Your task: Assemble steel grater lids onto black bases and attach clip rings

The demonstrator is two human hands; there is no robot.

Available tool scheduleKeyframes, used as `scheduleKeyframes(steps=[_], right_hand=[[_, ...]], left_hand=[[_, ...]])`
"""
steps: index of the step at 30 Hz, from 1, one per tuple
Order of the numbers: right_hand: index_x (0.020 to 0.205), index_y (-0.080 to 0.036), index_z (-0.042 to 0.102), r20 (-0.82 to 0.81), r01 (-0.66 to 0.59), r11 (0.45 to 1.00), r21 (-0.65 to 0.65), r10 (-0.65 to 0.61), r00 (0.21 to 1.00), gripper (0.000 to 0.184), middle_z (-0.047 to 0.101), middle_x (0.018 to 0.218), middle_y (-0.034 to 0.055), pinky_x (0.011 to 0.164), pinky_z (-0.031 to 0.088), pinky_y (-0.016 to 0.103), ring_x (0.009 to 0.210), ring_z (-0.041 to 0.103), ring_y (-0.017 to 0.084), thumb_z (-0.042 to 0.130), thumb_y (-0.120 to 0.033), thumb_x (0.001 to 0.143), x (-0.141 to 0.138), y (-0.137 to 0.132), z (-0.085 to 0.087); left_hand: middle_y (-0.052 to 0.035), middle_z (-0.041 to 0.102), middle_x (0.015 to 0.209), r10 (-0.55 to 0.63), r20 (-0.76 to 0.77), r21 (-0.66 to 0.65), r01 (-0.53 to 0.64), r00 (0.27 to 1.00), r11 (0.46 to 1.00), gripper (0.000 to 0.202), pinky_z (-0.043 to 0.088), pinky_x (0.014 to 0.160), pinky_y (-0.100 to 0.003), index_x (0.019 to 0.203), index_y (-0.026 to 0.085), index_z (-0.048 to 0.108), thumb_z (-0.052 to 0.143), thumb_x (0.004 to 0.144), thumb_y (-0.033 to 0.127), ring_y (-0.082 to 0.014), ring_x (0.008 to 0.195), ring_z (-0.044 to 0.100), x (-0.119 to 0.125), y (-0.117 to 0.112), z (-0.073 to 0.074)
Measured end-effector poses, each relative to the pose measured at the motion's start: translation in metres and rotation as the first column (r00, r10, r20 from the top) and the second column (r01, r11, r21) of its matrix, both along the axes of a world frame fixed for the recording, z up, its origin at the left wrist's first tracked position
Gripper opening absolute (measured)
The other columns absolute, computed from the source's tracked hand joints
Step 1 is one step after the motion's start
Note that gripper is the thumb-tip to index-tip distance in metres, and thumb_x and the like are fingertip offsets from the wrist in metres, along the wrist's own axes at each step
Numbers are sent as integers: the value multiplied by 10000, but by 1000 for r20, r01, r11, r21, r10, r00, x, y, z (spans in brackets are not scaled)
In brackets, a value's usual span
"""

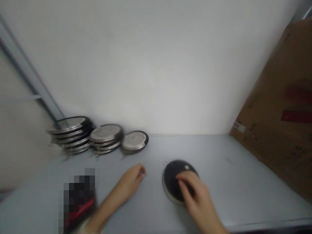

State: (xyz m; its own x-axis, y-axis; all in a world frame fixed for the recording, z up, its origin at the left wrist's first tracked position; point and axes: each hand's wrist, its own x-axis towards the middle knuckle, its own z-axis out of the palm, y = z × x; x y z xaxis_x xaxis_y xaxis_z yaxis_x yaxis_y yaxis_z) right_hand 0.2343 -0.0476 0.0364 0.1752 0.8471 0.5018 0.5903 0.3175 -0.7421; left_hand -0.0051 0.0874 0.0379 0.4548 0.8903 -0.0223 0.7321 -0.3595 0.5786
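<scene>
A round black disc-shaped part [170,172] with a pale rim lies on the grey table, a small light spot on its top. A thin wire loop [164,162] sticks out at its far left edge. My right hand [195,191] is over the disc, thumb and forefinger brought together at its dark surface; what they pinch, if anything, is not visible. To the left, my left hand [134,177] is closed just above the table. A tiny shiny bit shows at its fingertips, too small and blurred to name.
Round perforated metal parts with black edges stand in a tall stack [73,125] and a lower stack [106,133], beside another such part [135,141] by the wall. A large cardboard box [275,130] borders the right side. A pixelated dark and red object [80,201] sits front left.
</scene>
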Motion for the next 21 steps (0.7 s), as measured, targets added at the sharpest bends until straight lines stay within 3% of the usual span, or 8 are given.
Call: scheduleKeyframes(steps=[3,5,8,11,16,19,21], right_hand=[[1060,-253,693,49,-25,1000,9,25,998,198,724,1057,68,909,564,351,1017,682,234,506,-230,1001,-2,0,-1],[1156,-258,671,114,-73,997,19,71,991,242,711,1115,75,937,561,361,1054,672,234,501,-193,997,-5,-1,-3],[1350,-277,587,250,-173,984,50,156,956,381,680,1230,90,954,563,373,1107,656,239,506,-161,997,-9,-2,-7],[1437,-293,526,333,-195,975,108,149,931,448,700,1201,92,907,578,378,1053,672,237,489,-141,1017,-11,-4,-9],[1332,-279,612,350,-162,979,127,109,931,330,707,1054,86,783,583,351,918,669,224,529,-181,1029,-3,-9,-8],[1181,-262,673,322,-141,984,111,99,942,206,681,1001,75,757,576,330,889,657,214,544,-215,1028,3,-15,-11],[1115,-256,678,302,-132,987,89,99,948,174,668,1005,73,766,571,316,902,658,208,528,-221,1035,6,-19,-16]], left_hand=[[-38,691,837,-21,56,-51,24,998,998,142,489,788,-328,910,195,650,521,851,197,-224,845,657,6,-3,4],[-23,678,786,-29,190,-152,59,981,987,154,500,729,-306,925,191,642,538,860,285,-207,789,660,17,-12,12],[19,634,719,3,487,-394,216,874,893,238,484,648,-284,963,189,598,638,792,349,-168,663,633,41,-32,28],[50,625,704,10,619,-473,362,786,803,267,450,626,-257,922,210,530,698,722,262,-130,622,604,60,-48,42],[37,621,757,-3,674,-482,443,739,756,239,454,649,-260,875,202,519,711,741,251,-115,646,585,71,-56,44],[35,609,766,-39,638,-491,445,769,749,178,462,655,-262,876,199,540,680,791,270,-123,665,588,72,-60,39],[26,629,773,-86,589,-468,425,804,775,125,469,668,-264,883,196,579,661,824,269,-139,698,604,73,-64,37]])
